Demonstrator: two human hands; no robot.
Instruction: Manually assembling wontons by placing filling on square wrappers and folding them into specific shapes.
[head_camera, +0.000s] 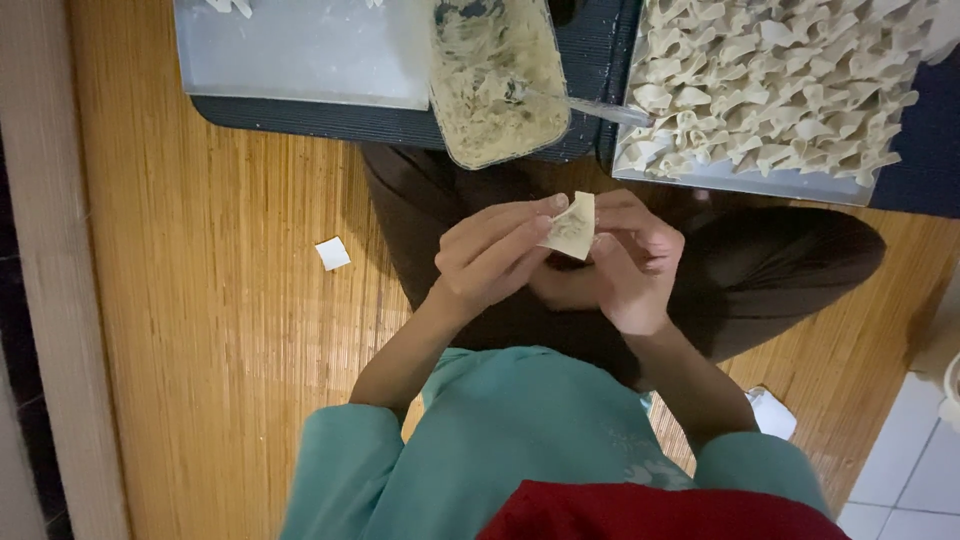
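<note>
Dumpling wrapper (574, 226), pale and folded, sits pinched between the left hand (492, 255) and right hand (628, 262), both closed on it above the lap. Just beyond lies a tub of filling (497, 80) with a spoon (600, 108). Far right, a tray (740, 180) is heaped with folded dumplings (780, 80); far left, another tray (300, 55). A paper scrap (333, 253) lies on the bamboo mat (220, 300).

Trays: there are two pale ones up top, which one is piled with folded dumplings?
The tray on the right, heaped with folded dumplings edge to edge. The left tray is almost bare, with only a few pieces at its top edge.
</note>
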